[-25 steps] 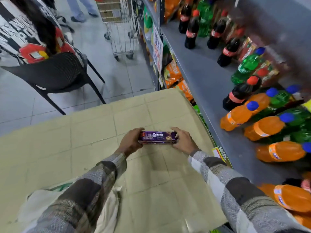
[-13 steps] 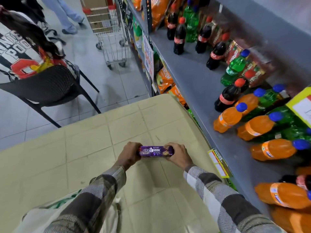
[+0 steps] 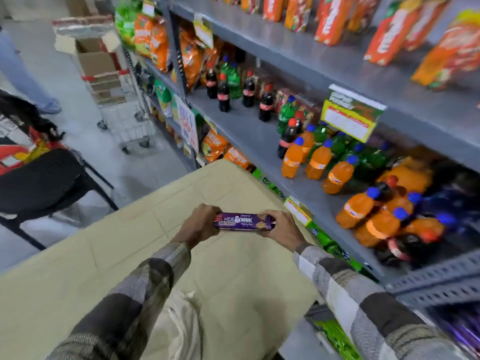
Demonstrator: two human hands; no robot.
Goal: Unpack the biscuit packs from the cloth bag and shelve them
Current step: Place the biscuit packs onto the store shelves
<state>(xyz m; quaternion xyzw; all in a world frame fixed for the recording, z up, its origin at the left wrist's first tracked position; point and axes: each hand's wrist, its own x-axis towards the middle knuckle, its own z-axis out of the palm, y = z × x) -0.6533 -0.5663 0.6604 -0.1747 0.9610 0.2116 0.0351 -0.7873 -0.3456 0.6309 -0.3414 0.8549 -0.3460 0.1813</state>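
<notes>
A purple Hide & Seek biscuit pack (image 3: 242, 222) is held level above the beige table (image 3: 78, 276). My left hand (image 3: 201, 224) grips its left end and my right hand (image 3: 281, 227) grips its right end. The white cloth bag (image 3: 179, 323) lies on the table close to me, partly hidden under my left sleeve. To the right runs the grey metal shelf (image 3: 249, 141), with bare room at its front edge. Purple packs (image 3: 465, 331) show blurred at the lower right.
Orange, green and cola bottles (image 3: 317, 162) crowd the shelf's back half. Orange snack bags (image 3: 389, 35) fill the upper shelf. A black chair (image 3: 44, 185) with a seated person stands left, a shopping trolley (image 3: 124, 118) with cardboard boxes beyond it. A yellow price tag (image 3: 350, 118) hangs from the upper shelf.
The view has tilted up and turned right toward the shelves. Both hands have stayed on the pack; the pack stays over the table's far right part.
</notes>
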